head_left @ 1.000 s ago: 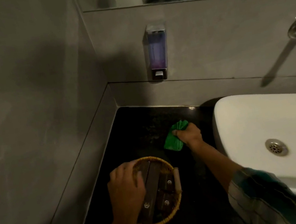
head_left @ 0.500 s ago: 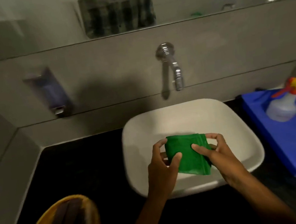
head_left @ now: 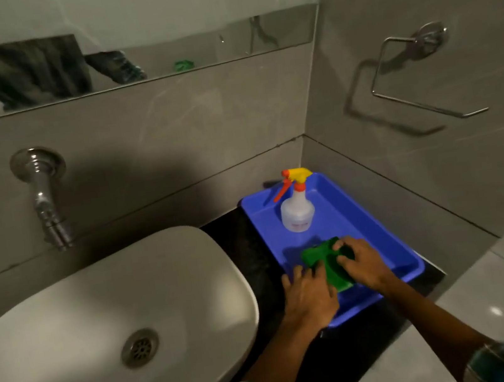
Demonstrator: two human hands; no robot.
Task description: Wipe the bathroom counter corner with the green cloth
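The folded green cloth (head_left: 323, 262) lies low inside the blue plastic tray (head_left: 365, 225) on the black counter (head_left: 245, 238), at the right of the basin. My left hand (head_left: 310, 297) holds the cloth's near left edge with its fingers on top. My right hand (head_left: 361, 261) presses on the cloth's right side, fingers curled over it. Both hands touch the cloth over the tray's front half. The left counter corner is out of view.
A spray bottle (head_left: 297, 213) with a yellow and orange trigger stands in the tray's back half. The white basin (head_left: 98, 314) fills the left, with a wall tap (head_left: 48, 203) above it. A metal towel ring (head_left: 417, 78) hangs on the right wall.
My view swung right from the left counter corner, past the basin, to the tray. The cloth went from my right hand alone into both hands, then down into the blue tray.
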